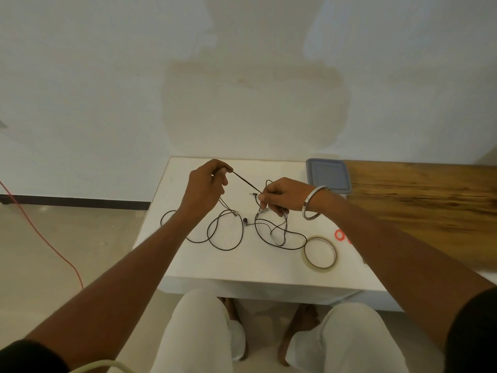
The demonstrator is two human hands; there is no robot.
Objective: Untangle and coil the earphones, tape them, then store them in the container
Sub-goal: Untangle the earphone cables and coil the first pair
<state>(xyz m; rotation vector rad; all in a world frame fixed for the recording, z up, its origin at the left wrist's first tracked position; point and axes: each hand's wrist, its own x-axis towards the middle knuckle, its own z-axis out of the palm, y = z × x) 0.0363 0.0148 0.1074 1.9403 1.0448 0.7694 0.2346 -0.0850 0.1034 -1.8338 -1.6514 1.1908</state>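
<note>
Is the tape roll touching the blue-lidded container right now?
Apart. The head view shows the tape roll lying near the table's front right, while the container sits at the far edge, with bare white tabletop between them.

Earphones lie mid-table, tape roll right, container behind.

Matt white table, glossy clear tape roll, shiny metal bangle
</note>
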